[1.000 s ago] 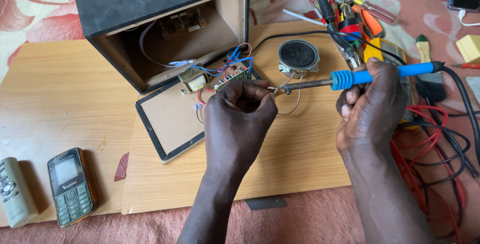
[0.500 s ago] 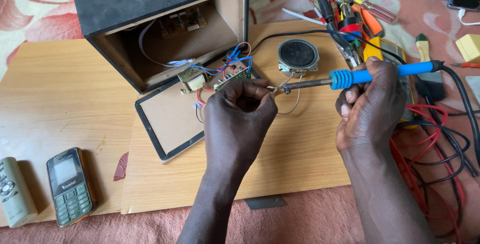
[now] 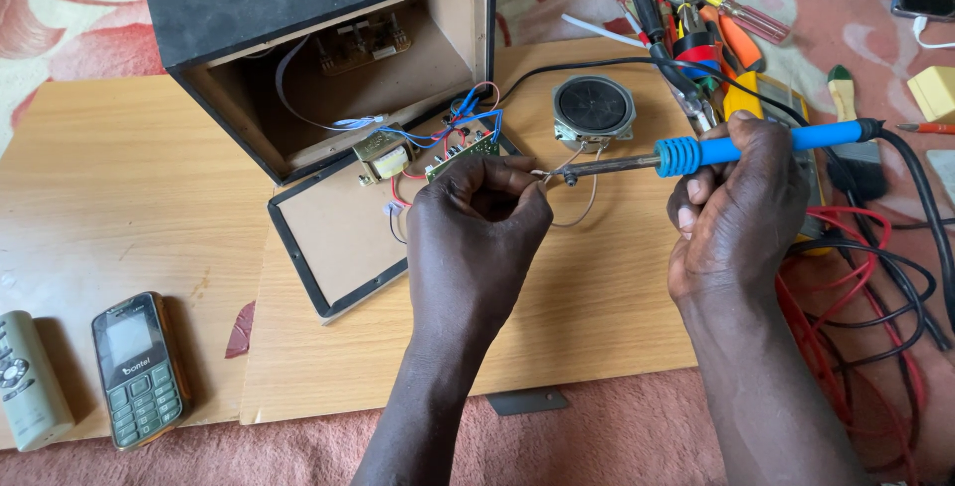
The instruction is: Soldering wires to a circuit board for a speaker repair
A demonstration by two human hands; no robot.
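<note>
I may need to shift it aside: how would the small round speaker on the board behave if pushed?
The round speaker rests flat on the wooden board, so it would probably slide, not roll. Its metal frame suggests it is heavy for its size. Thin wires seem to run from it, so they would likely tug.

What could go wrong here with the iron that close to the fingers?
1. The soldering iron tip meets the thin wire pinched in the left hand right at the fingertips; a slip could burn them.
2. The small circuit board with its blue and red leads sits just behind the joint, so a stray tip might melt insulation.
3. The right hand works over tangled red and black cables, which could snag the iron's cord.
</note>
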